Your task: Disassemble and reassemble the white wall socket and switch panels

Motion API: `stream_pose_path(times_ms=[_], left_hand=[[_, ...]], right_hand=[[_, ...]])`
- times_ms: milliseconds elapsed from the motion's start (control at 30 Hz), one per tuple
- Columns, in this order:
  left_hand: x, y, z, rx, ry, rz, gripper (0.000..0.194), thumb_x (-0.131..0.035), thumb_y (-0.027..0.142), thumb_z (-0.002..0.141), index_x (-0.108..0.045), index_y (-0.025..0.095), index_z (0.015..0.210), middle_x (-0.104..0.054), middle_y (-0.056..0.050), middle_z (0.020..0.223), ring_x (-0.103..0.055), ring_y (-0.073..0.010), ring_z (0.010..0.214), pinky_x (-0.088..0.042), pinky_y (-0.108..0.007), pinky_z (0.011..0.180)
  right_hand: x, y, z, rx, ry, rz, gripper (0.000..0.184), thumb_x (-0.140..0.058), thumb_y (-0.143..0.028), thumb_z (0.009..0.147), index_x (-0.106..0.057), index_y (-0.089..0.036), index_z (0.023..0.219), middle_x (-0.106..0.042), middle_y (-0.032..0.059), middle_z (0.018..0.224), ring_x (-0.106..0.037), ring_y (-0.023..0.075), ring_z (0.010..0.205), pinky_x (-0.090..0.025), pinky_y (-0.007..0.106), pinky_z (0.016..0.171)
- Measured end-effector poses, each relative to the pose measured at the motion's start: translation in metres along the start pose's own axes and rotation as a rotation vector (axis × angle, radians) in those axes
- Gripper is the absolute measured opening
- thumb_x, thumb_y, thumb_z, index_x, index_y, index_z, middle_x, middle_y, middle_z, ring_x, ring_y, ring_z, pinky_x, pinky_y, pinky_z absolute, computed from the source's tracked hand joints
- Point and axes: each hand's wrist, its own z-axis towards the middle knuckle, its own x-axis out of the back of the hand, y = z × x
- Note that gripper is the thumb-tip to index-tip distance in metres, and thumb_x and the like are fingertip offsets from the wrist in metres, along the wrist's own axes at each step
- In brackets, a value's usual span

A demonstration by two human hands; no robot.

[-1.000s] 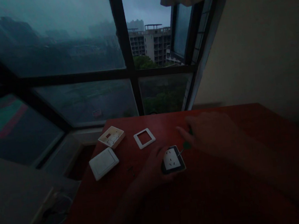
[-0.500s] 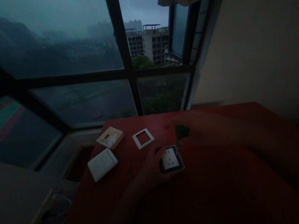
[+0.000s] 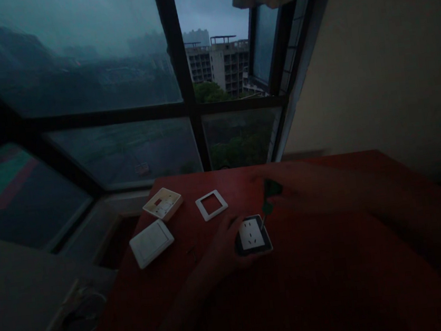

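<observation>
A wall socket (image 3: 252,235) with a white face and dark surround lies on the red table. My left hand (image 3: 228,241) is closed around its left side. In my right hand (image 3: 282,185) is a screwdriver (image 3: 268,196) with a green handle, tilted, its shaft reaching down to the right edge of the socket's face. Whether the tip sits in a screw is too small to tell. A white square frame (image 3: 212,205) lies flat just beyond my left hand. Small screws (image 3: 191,251) rest to the left of my left wrist.
On the table's left side are an open white back box (image 3: 163,203) and a white switch plate (image 3: 152,243). The red table (image 3: 317,282) reaches back to a dark-framed window (image 3: 197,136). A pale wall (image 3: 376,62) stands at the right.
My right hand and the screwdriver's handle have shifted slightly to the right, and the handle has turned. The left hand and the socket stay in place.
</observation>
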Motion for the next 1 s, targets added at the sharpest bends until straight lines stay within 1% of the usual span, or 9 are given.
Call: stream_pose_path(times_ms=[100, 200, 267, 367, 467, 533, 767, 867, 1000], left_hand=[[0.001, 0.0, 0.0, -0.006, -0.005, -0.001, 0.093, -0.082, 0.035, 0.063, -0.034, 0.022, 0.142, -0.034, -0.013, 0.143, -0.036, -0.0333, 0.132, -0.035, -0.046, 0.109], [0.001, 0.0, 0.001, -0.007, 0.004, 0.004, 0.094, -0.082, 0.034, 0.062, -0.034, 0.023, 0.142, -0.034, -0.013, 0.144, -0.035, -0.0337, 0.133, -0.034, -0.047, 0.109], [0.0, 0.0, 0.001, -0.002, 0.009, 0.003, 0.094, -0.082, 0.033, 0.062, -0.035, 0.023, 0.142, -0.034, -0.013, 0.144, -0.036, -0.0337, 0.132, -0.034, -0.047, 0.109], [0.0, -0.001, 0.0, -0.005, 0.01, 0.003, 0.092, -0.081, 0.035, 0.064, -0.035, 0.023, 0.142, -0.034, -0.013, 0.144, -0.035, -0.0338, 0.133, -0.034, -0.047, 0.109], [-0.001, -0.002, -0.001, -0.007, 0.011, 0.01, 0.094, -0.082, 0.036, 0.063, -0.034, 0.023, 0.143, -0.034, -0.013, 0.144, -0.035, -0.0334, 0.133, -0.035, -0.046, 0.109], [-0.001, -0.004, -0.001, -0.008, 0.006, 0.012, 0.094, -0.081, 0.036, 0.064, -0.033, 0.022, 0.143, -0.034, -0.013, 0.144, -0.036, -0.0326, 0.132, -0.035, -0.045, 0.108], [-0.001, -0.003, 0.0, 0.003, -0.002, -0.009, 0.094, -0.082, 0.035, 0.063, -0.033, 0.024, 0.143, -0.033, -0.012, 0.145, -0.034, -0.0319, 0.134, -0.033, -0.046, 0.11], [0.0, -0.002, 0.0, 0.003, -0.006, -0.009, 0.093, -0.081, 0.034, 0.064, -0.033, 0.023, 0.143, -0.033, -0.013, 0.144, -0.034, -0.0325, 0.133, -0.033, -0.046, 0.11], [0.0, -0.001, -0.001, 0.005, -0.005, -0.007, 0.093, -0.081, 0.035, 0.064, -0.033, 0.021, 0.143, -0.033, -0.014, 0.144, -0.036, -0.0331, 0.132, -0.035, -0.046, 0.109]], right_hand=[[-0.002, -0.001, 0.0, -0.031, 0.02, -0.054, 0.043, -0.058, -0.032, 0.084, -0.051, -0.024, 0.126, -0.066, 0.0073, 0.117, -0.064, 0.0224, 0.103, -0.049, 0.031, 0.078], [-0.009, -0.004, 0.005, -0.27, 0.076, -0.366, 0.037, -0.049, -0.049, 0.088, -0.063, -0.019, 0.103, -0.072, 0.0124, 0.09, -0.068, 0.0279, 0.079, -0.047, 0.034, 0.062], [-0.01, -0.004, 0.008, -0.319, 0.068, -0.451, 0.04, -0.041, -0.049, 0.092, -0.065, -0.018, 0.093, -0.072, 0.0126, 0.08, -0.068, 0.0273, 0.072, -0.044, 0.033, 0.058], [-0.006, -0.002, 0.007, -0.203, 0.033, -0.277, 0.026, -0.047, -0.034, 0.092, -0.062, -0.02, 0.108, -0.072, 0.0095, 0.097, -0.068, 0.0242, 0.084, -0.046, 0.031, 0.065], [-0.001, -0.002, 0.003, -0.03, 0.001, -0.004, 0.036, -0.052, -0.028, 0.09, -0.051, -0.023, 0.126, -0.064, 0.0072, 0.122, -0.062, 0.0203, 0.105, -0.048, 0.029, 0.081], [-0.001, -0.004, 0.001, 0.035, -0.007, 0.081, 0.039, -0.053, -0.03, 0.09, -0.048, -0.026, 0.129, -0.062, 0.005, 0.125, -0.061, 0.0181, 0.108, -0.047, 0.028, 0.083], [-0.011, -0.007, 0.009, -0.29, 0.084, -0.439, 0.036, -0.041, -0.048, 0.092, -0.064, -0.019, 0.094, -0.072, 0.0117, 0.081, -0.068, 0.0284, 0.072, -0.043, 0.033, 0.057], [-0.007, -0.003, 0.008, -0.187, 0.057, -0.257, 0.025, -0.046, -0.031, 0.091, -0.06, -0.021, 0.109, -0.072, 0.009, 0.096, -0.068, 0.0239, 0.083, -0.045, 0.03, 0.063], [-0.005, -0.003, 0.004, -0.012, 0.047, 0.021, 0.041, -0.054, -0.022, 0.085, -0.05, -0.025, 0.126, -0.066, 0.0054, 0.119, -0.064, 0.0179, 0.097, -0.047, 0.025, 0.074]])
